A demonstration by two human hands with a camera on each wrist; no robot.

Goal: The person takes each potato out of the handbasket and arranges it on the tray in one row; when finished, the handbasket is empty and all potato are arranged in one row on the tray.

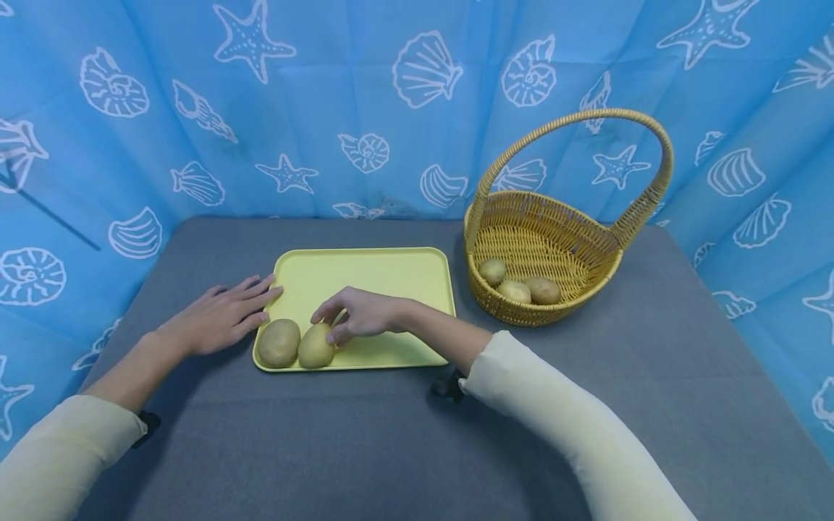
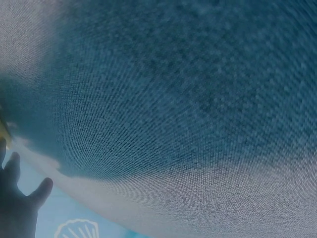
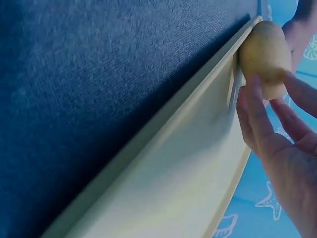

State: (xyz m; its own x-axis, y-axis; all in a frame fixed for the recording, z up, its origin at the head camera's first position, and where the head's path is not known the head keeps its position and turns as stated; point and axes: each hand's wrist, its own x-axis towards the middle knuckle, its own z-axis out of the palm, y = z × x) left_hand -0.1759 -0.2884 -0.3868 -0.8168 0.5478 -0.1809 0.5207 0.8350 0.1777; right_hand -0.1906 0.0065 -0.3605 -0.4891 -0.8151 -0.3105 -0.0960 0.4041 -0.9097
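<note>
A yellow tray lies on the grey table. In its near left corner sit two potatoes side by side, the left potato and the right potato. My right hand holds the right one between thumb and fingers; the right wrist view shows the fingertips around the end of a potato. My left hand rests at the tray's left rim with its fingers straight and spread, just beyond the left potato. In the left wrist view only part of that hand shows, dark at the lower left.
A wicker basket with a tall arched handle stands to the right of the tray. Three potatoes lie inside it at the near left. A blue curtain printed with shells and starfish hangs behind the table.
</note>
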